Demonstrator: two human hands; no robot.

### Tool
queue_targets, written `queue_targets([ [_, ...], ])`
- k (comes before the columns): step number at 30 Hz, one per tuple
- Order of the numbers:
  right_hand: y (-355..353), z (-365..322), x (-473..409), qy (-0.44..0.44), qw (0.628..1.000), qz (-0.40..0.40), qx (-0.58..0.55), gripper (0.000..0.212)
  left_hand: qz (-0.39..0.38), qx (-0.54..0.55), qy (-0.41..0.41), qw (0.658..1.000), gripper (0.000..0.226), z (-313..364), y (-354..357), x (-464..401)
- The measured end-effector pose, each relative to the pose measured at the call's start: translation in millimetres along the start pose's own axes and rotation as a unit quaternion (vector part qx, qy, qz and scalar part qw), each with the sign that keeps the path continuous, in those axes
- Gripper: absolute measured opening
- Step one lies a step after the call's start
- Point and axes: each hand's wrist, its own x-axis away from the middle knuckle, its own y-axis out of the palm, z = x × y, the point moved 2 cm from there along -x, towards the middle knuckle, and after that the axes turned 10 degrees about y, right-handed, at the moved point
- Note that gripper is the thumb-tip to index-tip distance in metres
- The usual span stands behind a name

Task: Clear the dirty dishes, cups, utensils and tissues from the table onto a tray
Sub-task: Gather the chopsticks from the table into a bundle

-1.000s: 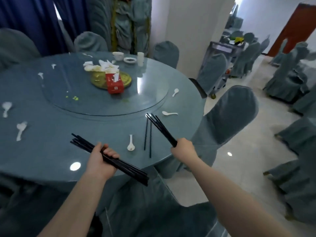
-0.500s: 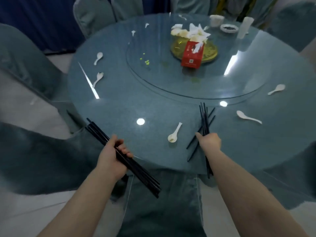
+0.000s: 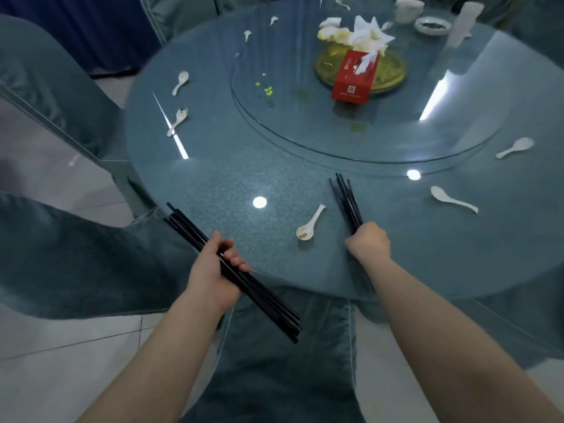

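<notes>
A large round table with a blue-grey glass top fills most of the view, with a glass turntable set on its far middle. Covered chairs stand at the left and near edges. On the turntable sits a gold plate piled with crumpled white tissues; a red tissue box rests against its near side. Far right are a white cup, a small sauce dish and a tall white cup.

The left hand, at the near table edge, is curled around a thick bundle of black chopsticks slanting from far left to near right. The right hand, over the table, is closed around a smaller chopstick bunch pointing away. The hands are apart.

White spoons are scattered about: one between the hands, two at the right, two at the left.
</notes>
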Motion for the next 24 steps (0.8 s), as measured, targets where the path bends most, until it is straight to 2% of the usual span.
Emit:
queue_targets([
  [5,-8,14,7,-0.016,0.999,-0.025,0.026,0.018,0.001,0.004,0.000,1.000,0.037,-5,1,6],
  [12,-21,28,18,-0.025,0.998,-0.052,-0.014,0.027,-0.007,0.002,0.010,1.000,0.037,-6,5,20],
  [16,-36,28,33,-0.042,0.995,-0.074,-0.056,0.024,-0.020,0.008,0.012,1.000,0.036,-2,6,34],
  [20,-51,30,57,-0.050,0.983,-0.097,-0.150,0.008,-0.035,0.013,0.016,0.999,0.037,3,3,55],
  [24,-74,35,92,-0.064,0.970,-0.105,-0.210,0.014,-0.055,0.012,0.017,0.998,0.037,6,-2,79],
])
